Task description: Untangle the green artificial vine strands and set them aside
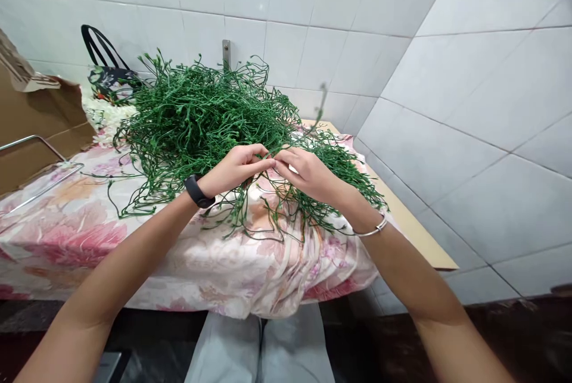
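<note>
Over a floral-covered table, my left hand (241, 167) and my right hand (306, 173) meet fingertip to fingertip. Both are closed in a pinch on a thin green artificial flower stem (320, 108), whose blurred upper end sticks up behind my right hand; its lower part is mostly hidden by my fingers. Behind my left hand rises a large tangled heap of green stems (201, 112) with small knobby tips. A smaller spread of green stems (346, 171) lies beyond and under my right hand. Loose stems hang below both hands on the cloth.
The pink floral cloth (84, 234) drapes over the table's front edge. White flower heads (109, 116) and a dark floral bag (111, 80) stand at the back left, beside a cardboard box (44, 127) and a bent metal rod (49, 183). Tiled walls (469, 91) close in behind and right.
</note>
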`<state>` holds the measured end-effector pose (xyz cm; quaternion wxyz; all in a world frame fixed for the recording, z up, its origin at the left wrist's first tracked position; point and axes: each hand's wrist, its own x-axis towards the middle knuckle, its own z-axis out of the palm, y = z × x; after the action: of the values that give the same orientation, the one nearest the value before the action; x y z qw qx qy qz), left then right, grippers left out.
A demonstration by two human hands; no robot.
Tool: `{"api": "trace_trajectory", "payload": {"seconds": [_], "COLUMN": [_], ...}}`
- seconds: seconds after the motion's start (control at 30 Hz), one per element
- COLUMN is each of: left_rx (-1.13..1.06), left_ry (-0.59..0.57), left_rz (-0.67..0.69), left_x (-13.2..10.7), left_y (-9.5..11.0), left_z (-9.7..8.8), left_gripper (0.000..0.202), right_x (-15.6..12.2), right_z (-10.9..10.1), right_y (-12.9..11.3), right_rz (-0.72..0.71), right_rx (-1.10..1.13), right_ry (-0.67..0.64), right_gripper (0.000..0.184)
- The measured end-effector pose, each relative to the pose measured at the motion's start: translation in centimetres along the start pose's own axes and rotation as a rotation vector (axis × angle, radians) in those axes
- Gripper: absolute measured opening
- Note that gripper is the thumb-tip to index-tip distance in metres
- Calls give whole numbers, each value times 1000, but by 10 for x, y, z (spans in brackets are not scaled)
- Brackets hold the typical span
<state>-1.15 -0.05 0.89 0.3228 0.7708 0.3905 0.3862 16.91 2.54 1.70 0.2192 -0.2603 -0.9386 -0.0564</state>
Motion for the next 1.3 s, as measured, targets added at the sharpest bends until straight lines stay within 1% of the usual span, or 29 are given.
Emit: {"api": "trace_trajectory", "payload": {"seconds": [0.07,0.13,0.2,0.27,0.33,0.43,0.47,0.53,0.6,0.63,0.7,0.77,0.83,0.9,0.93,1.0,1.03,1.07,1.1,1.13,1.2,1.27,1.3], "left_rx": [32,117,240,348,389,373,384,407,338,252,21,-188,-309,-354,-356,-344,-337,-331,-328,-326,-327,-320,-316], "left_ry": [-32,-18,69,166,200,204,232,303,345,339,309,294,294,303,306,306,301,290,276,259,220,194,186], "left_rz": [19,54,106,156,188,219,229,238,213,190,142,118,108,106,107,114,117,115,110,102,84,82,85], "left_x": [-1,-1,0,0,0,-3,-4,-5,-4,-3,0,3,5,6,7,7,7,6,6,5,5,4,4], "left_y": [2,4,6,8,10,10,9,6,3,1,-1,-1,0,0,-1,-2,-3,-3,-4,-4,-3,-3,-3], "left_z": [0,2,5,10,13,14,14,13,12,11,8,5,2,0,0,1,2,2,3,5,7,9,10], "left_gripper": [19,15,13,16,17,17,16,16,15,15,13,14,14,15,15,16,16,17,18,19,21,22,23], "right_x": [0,0,-1,-2,-2,-2,-2,-3,-4,-5,-9,-12,-14,-15,-14,-11,-10,-8,-6,-5,-3,-2,-2], "right_z": [-1,-3,-3,-3,-1,0,-1,-7,-17,-22,-29,-31,-29,-24,-22,-20,-20,-20,-20,-20,-19,-16,-14], "right_y": [-1,-2,-4,-7,-12,-19,-18,-10,7,17,37,51,57,55,51,42,37,31,25,19,8,1,-1], "right_rz": [-22,-40,-43,-32,-30,-27,-4,94,225,278,377,489,588,622,612,549,509,466,420,374,287,210,180], "right_rx": [-46,-137,-234,-300,-324,-341,-351,-341,-277,-238,-224,-277,-326,-350,-361,-343,-288,-187,-49,105,363,477,491], "right_ry": [23,43,92,157,217,298,335,411,449,435,355,248,169,156,182,288,345,379,376,335,188,62,34], "right_gripper": [29,28,27,27,27,27,28,28,27,26,27,29,27,24,25,28,30,33,38,43,43,36,32]}}
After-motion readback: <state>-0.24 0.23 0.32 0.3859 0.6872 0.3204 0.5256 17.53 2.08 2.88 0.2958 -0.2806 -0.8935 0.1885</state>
